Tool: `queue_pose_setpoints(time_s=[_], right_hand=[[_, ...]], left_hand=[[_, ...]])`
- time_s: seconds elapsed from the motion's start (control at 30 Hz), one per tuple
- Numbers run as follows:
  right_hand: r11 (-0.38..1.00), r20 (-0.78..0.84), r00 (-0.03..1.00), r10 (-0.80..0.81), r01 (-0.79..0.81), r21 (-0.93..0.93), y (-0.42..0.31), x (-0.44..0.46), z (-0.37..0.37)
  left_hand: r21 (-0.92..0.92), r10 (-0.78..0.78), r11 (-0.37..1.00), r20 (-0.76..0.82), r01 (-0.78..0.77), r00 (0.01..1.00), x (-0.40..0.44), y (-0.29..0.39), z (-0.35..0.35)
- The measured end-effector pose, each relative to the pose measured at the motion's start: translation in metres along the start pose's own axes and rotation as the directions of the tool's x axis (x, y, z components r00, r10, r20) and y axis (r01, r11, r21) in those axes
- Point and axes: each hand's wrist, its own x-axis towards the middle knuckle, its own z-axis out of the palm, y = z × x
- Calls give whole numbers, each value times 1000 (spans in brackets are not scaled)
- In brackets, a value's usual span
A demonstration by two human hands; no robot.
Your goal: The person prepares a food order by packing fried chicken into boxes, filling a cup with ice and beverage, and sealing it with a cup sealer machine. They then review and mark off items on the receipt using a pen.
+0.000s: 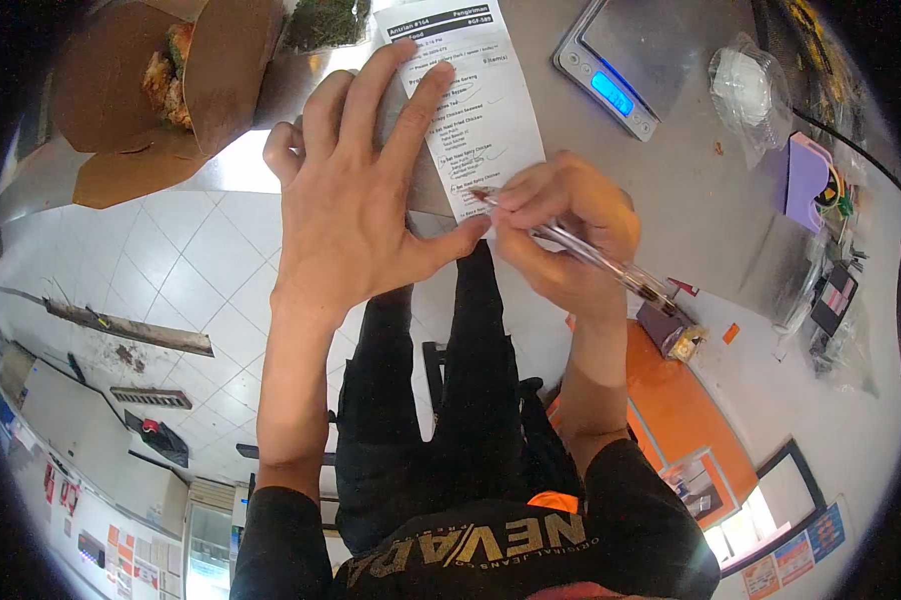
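A long printed paper receipt [471, 95] with pen ticks lies on the metal counter [506, 60]. My left hand [356, 190] is spread with its fingertips and thumb on the receipt's left side and lower edge, holding nothing between its fingers. A clear ballpoint pen [611, 262] is gripped in my right hand [571, 225], its tip on the lower part of the receipt. Right of the receipt stands a digital scale [609, 75] with a lit blue display.
An open brown food box [101, 90] with fried food is at upper left, beside a dark green packet [326, 22]. Clear plastic containers [751, 95], a purple item [809, 180] and plastic bags [846, 345] are at the right. Tiled floor [191, 270] shows below the counter.
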Motion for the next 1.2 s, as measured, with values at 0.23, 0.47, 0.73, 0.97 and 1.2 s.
queue_pose_setpoints(time_s=[0.23,0.47,0.73,0.97,1.2], right_hand=[[999,-41,999,29,-30,-37,3,-7,-11],[999,-78,996,33,-36,-34,-1,-10,-9],[995,-164,986,11,-27,-93,-3,-10,-10],[993,-42,998,-41,36,-113,-8,-11,-8],[999,-69,998,-6,3,-46,-1,-10,-1]], left_hand=[[-11,-1,1000,14,1,1000,1,2,-2],[-22,-11,1000,25,11,1000,0,0,0],[-12,-10,1000,26,10,1000,0,1,0],[-29,-13,999,25,14,1000,1,1,-1],[-13,-18,1000,14,18,1000,2,1,1]])
